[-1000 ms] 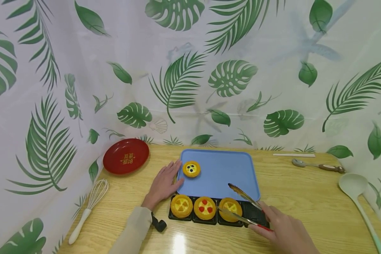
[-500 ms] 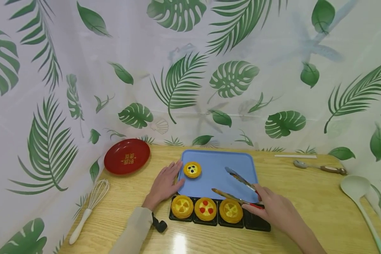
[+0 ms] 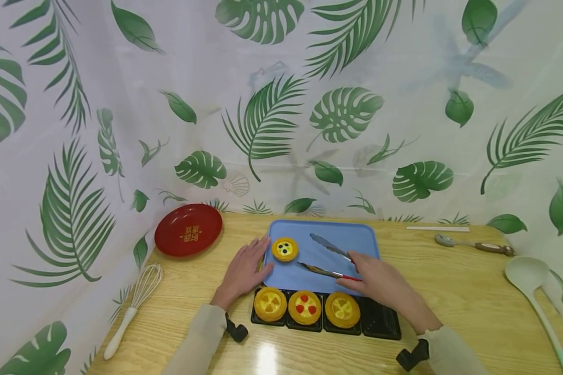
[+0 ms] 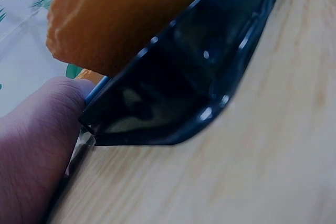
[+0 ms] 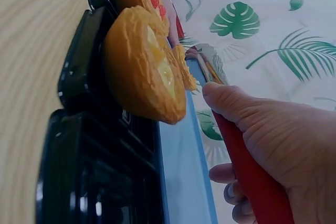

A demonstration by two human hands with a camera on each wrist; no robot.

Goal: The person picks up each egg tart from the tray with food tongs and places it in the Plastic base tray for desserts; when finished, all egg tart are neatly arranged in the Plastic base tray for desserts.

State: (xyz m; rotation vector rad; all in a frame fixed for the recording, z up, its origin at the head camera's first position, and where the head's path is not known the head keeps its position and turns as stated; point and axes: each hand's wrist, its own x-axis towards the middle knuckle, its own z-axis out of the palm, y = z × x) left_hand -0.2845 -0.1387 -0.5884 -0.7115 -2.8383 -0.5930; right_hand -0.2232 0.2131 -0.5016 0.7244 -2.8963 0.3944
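My right hand point(image 3: 380, 278) grips metal tongs point(image 3: 328, 272) by their red handles point(image 5: 244, 166). The tongs' arms are spread over the blue tray point(image 3: 338, 234), with nothing between them. Just left of their tips, on the tray, sits an egg tart with dark berries point(image 3: 284, 249). My left hand point(image 3: 244, 271) rests with straight fingers against the tray's left edge. In front of the tray stands a row of black cups point(image 3: 381, 319). Three of them hold tarts: one with yellow wedges point(image 3: 269, 304), one with red pieces point(image 3: 305, 307) and another with yellow wedges point(image 3: 342, 309). The rightmost cup is bare.
A red plate point(image 3: 187, 229) and a whisk point(image 3: 131, 307) lie on the left of the wooden table point(image 3: 441, 291). To the right are a white stick point(image 3: 437, 228), a spoon with a brown handle point(image 3: 474, 245) and a large ladle point(image 3: 527, 276). A leaf-patterned curtain hangs behind.
My right hand has moved the spread tongs left and away from me, from around the right-hand yellow-wedge tart to over the tray, near the berry tart. The left hand has stayed put.
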